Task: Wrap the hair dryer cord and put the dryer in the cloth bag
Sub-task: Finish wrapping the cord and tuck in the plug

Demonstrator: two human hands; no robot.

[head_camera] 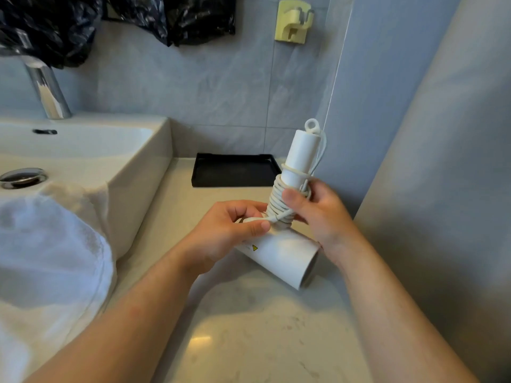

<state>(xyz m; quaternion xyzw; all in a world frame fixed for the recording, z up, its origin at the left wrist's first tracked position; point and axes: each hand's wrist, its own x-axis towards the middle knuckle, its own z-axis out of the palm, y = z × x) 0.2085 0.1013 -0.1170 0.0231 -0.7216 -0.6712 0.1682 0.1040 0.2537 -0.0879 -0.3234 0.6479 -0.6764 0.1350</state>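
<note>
A white hair dryer (284, 258) is held above the counter with its handle pointing up and its barrel lying low. Its white cord (278, 201) is wound in several turns round the lower handle. My right hand (320, 217) grips the handle over the coils, thumb on the cord. My left hand (229, 230) pinches the white plug end of the cord against the base of the handle. A white cloth bag (52, 244) lies at the left, draped over the basin's edge.
A white basin (138, 167) with a chrome tap (47, 89) fills the left. A black tray (235, 170) sits at the back of the marble counter (249, 327). A yellow hook (294, 20) and black plastic bags (171, 17) are on the wall.
</note>
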